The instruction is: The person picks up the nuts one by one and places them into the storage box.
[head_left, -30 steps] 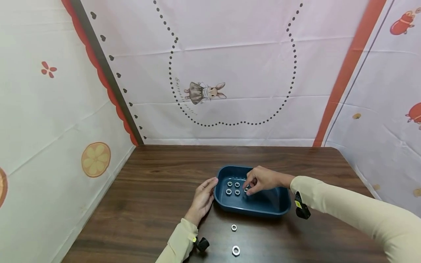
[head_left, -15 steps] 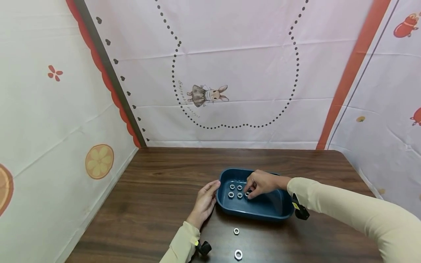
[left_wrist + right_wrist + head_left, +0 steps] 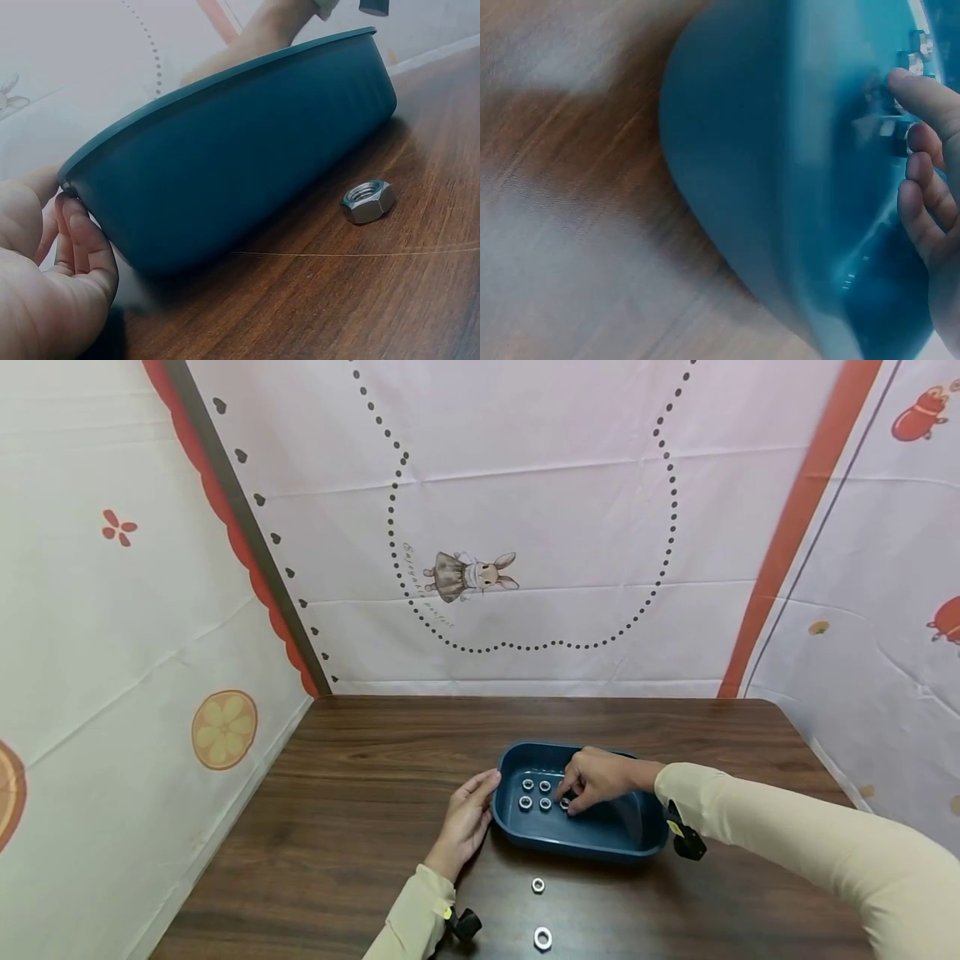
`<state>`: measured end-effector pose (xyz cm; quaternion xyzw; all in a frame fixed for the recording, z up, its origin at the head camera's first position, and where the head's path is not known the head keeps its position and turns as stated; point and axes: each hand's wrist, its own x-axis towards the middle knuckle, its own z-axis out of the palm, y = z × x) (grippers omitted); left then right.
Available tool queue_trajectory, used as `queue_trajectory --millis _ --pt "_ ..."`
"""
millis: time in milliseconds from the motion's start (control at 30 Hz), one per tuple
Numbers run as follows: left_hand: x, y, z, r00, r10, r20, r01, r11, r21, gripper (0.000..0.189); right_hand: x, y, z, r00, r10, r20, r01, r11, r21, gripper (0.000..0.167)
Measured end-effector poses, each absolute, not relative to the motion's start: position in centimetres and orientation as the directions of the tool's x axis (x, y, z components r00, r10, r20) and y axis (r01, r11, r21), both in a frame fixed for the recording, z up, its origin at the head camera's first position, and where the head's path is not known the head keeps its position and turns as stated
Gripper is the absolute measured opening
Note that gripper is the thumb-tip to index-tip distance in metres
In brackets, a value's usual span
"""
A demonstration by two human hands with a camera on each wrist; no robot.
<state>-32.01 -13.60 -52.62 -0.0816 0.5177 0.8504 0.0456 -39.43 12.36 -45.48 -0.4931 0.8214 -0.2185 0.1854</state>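
Note:
A blue rectangular tray [image 3: 600, 842] sits on the table with several metal hex nuts [image 3: 545, 804] set in two rows in its left part. My left hand [image 3: 467, 822] grips the tray's left end. In the left wrist view its thumb is at the rim and its curled fingers lie under the lip. My right hand [image 3: 598, 777] reaches down into the tray. Its thumb and curled fingers pinch at a hex nut [image 3: 901, 139], partly hidden by the fingertips. Beside them another nut [image 3: 566, 804] shows on the tray's floor.
Two more hex nuts lie on the brown wooden table [image 3: 360, 793] in front of the tray: a smaller one [image 3: 537, 886] and a larger one [image 3: 543, 939] nearer me. Printed white cloth [image 3: 585, 568] hangs behind the table and along both sides.
The right hand stays low in the tray, its fingers shifting only slightly, and the nut beside its thumb shows more now. The left hand keeps its grip; the head view has shifted a little.

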Motion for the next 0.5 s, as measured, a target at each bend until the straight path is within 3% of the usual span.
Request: queue_trajectory --millis 167,400,500 --pt "-32.0 -13.6 -52.6 -0.980 -0.019 -0.201 -0.170 -0.462 0.871 0.022 -38.6 12.4 -43.6 -0.477 -0.879 0.000 -0.747 0.406 -0.527 0.024" --pt "-32.1 -13.4 -52.6 -0.980 -0.017 -0.196 -0.166 -0.462 0.871 0.024 -34.8 13.0 -41.6 -0.677 -0.714 0.177 -0.681 0.517 -0.519 0.022" --pt "-32.2 -13.4 -52.5 -0.981 -0.023 -0.193 -0.160 -0.470 0.868 0.021 -32.1 13.4 -41.6 -0.734 -0.638 0.232 -0.639 0.533 -0.555 0.019"
